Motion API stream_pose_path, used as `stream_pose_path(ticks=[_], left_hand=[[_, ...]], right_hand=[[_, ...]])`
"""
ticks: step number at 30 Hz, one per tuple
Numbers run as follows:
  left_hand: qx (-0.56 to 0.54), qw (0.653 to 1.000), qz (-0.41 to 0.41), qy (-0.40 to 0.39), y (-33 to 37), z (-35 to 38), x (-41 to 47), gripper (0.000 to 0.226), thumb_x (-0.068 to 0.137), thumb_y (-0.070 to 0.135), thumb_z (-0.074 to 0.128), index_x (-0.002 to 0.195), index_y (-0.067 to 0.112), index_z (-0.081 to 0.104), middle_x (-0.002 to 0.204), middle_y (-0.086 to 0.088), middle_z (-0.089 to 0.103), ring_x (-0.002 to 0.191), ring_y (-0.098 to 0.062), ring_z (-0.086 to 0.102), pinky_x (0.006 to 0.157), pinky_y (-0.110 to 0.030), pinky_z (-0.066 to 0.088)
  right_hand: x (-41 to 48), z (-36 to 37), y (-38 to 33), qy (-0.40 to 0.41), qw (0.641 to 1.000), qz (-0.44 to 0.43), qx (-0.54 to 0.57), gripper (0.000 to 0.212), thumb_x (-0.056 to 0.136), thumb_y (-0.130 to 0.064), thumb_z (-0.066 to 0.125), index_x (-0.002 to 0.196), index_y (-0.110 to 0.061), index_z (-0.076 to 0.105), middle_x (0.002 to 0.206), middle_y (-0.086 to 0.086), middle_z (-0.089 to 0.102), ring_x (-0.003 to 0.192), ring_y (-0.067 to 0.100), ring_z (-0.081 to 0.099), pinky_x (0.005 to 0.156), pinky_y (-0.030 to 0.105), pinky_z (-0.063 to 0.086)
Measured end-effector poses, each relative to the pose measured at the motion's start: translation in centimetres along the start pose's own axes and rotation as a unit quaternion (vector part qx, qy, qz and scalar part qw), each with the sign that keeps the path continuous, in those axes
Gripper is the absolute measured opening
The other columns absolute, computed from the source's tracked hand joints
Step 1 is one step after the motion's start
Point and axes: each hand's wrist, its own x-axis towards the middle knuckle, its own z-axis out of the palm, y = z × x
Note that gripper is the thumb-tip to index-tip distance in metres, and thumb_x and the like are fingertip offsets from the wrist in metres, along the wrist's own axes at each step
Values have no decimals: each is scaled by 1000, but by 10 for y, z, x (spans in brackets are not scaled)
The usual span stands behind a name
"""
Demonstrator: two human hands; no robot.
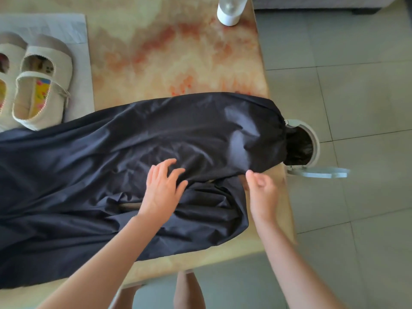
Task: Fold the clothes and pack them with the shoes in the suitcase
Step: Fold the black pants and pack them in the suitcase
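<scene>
Left hand grip spread, flat on black garment; right hand at garment's edge, grip unclear, blurred.

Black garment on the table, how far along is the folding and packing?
Early. Nothing looks done: the black garment lies spread, unfolded. In hand: left hand rests on it, right hand at its edge, grip unclear. Left: folding, then packing it with the shoes; no suitcase is in view.

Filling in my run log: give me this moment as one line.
step: folding; black garment: spread on table; left hand: flat on garment; right hand: at garment edge, grip unclear; shoes: on table
</scene>
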Motion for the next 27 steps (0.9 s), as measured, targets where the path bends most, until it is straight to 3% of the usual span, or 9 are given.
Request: stream_pose_path(ticks=[2,5,10,13,17,20,22,24,27], left_hand=[[-79,997,2,-22,17,-3,-8,37,91,43,48,108,16,66,110,-1,60,99,-24,59,90,-38,46],[-101,990,-18,-101,37,-4,-22,36,91,49,52,116,25,61,110,10,63,106,-14,56,95,-28,36],[-201,962,-104,-155,43,-15,-35,34,90,50,53,116,31,63,113,11,60,108,-12,55,96,-30,41],[-331,897,-212,-202,42,-25,-32,40,93,59,39,106,36,69,110,13,64,111,-10,55,99,-30,37],[-466,795,-285,-265,37,-47,-25,56,94,63,21,111,31,64,123,0,60,125,-18,48,108,-36,28],[-438,797,-299,-289,28,-62,-31,60,92,65,25,127,27,57,131,0,57,124,-20,47,106,-39,29],[-433,810,-284,-275,26,-68,-38,52,90,63,39,120,28,62,122,7,62,115,-15,53,98,-33,37],[-390,855,-234,-250,24,-65,-43,39,86,57,55,111,29,66,111,10,66,109,-13,58,93,-29,42],[-296,910,-166,-238,23,-62,-48,48,80,49,69,122,27,60,109,9,61,99,-8,56,78,-20,45]], right_hand=[[-25,-3,17,-33,998,46,17,19,89,-32,64,96,-15,64,89,-9,65,86,11,60,67,15,40],[-49,-5,29,-91,989,88,73,17,88,-22,66,80,-7,65,74,-4,65,72,13,58,63,21,43],[-75,-16,14,-14,979,78,189,7,83,-8,71,77,-7,68,68,-3,67,66,10,57,60,15,46],[-102,-20,-3,-30,981,15,193,5,83,-9,72,79,-10,69,66,-9,66,63,5,57,61,15,45],[-145,-11,-7,-174,980,-47,80,16,87,-11,67,86,-26,73,81,-16,72,78,0,66,71,17,48],[-173,0,3,-248,967,-59,-6,23,92,-21,60,110,-29,70,107,-20,69,104,-5,60,92,23,49],[-191,7,4,-261,962,-76,-34,35,94,-22,54,129,-26,58,119,-27,56,110,-19,45,96,6,36],[-208,14,2,-255,957,-130,-48,41,95,-17,52,135,-23,50,116,-32,43,106,-25,35,90,-5,24],[-226,28,7,-247,953,-163,-68,46,96,-14,50,140,-22,44,123,-29,37,115,-17,31,92,-6,17]])
